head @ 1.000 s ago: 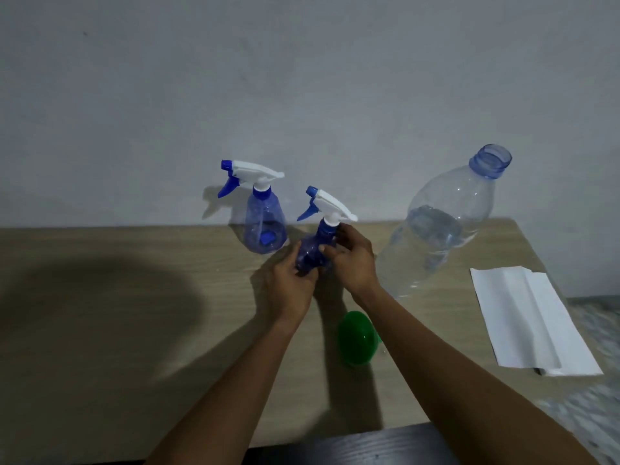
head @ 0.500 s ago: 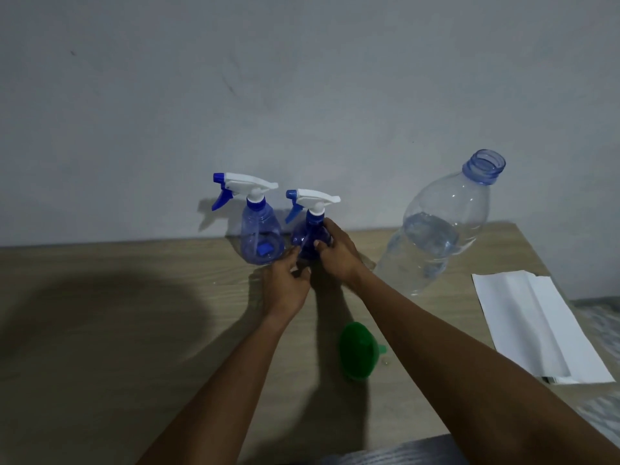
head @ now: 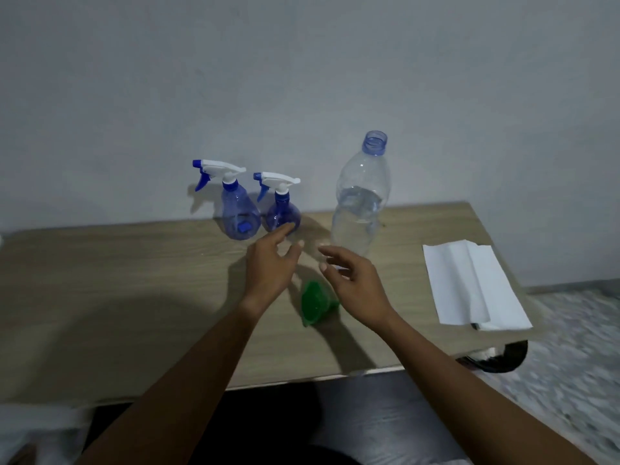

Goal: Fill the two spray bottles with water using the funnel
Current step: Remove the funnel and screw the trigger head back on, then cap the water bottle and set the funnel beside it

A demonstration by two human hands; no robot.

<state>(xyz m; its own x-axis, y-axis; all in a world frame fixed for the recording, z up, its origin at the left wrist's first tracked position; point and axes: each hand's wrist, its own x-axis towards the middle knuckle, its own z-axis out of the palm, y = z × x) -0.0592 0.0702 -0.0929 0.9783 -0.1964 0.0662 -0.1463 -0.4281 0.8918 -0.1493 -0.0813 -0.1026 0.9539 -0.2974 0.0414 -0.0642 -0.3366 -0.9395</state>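
Released since a moment ago, the smaller spray bottle [head: 282, 211] stands upright just beside the larger spray bottle [head: 239, 214] at the counter's [head: 134, 280] back. The left hand [head: 268, 271] and right hand [head: 357, 285] hover with fingers [head: 281, 231] relaxed and empty, and the green funnel [head: 313, 303] lies between them.

Glossy blue see-through plastic spray bottles [head: 241, 213], clear plastic water bottle [head: 360, 203], green plastic funnel [head: 313, 305], matt wood-grain counter [head: 117, 280], white paper [head: 469, 283].

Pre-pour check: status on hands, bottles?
Left hand, right hand open, empty. Larger spray bottle, smaller spray bottle upright, heads on. Funnel on its side between hands. Nothing in the way.
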